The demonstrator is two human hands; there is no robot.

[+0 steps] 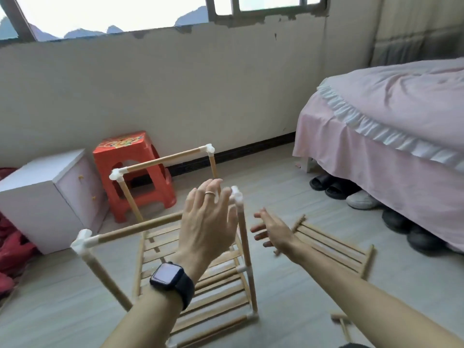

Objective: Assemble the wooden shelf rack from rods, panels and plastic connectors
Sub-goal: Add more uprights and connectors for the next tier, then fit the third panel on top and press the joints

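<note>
While the rack (175, 247) is standing half built on the floor (276, 310), the person is reaching forward over it with both hands spread and holding nothing. Only the head view is showing this. The left hand (208, 222), fingers splayed, is hovering just beside the white connector (236, 195) capping the near right upright, though whether it is touching I cannot tell through the blur. The right hand (271, 232) is hanging slack and empty to the right of that post, above the loose slatted panel (334, 244) lying flat on the floor beside the frame.

As for progress, it is looking well on: two slatted shelves are sitting in the lower frame, four uprights are rising from it, and the far top rod (163, 160) and the left top rod (135, 228) are each joining two corner connectors. I would judge the loose panel is waiting to go on as the top shelf, and a small wooden piece (341, 322) is lying unused at the lower right
</note>
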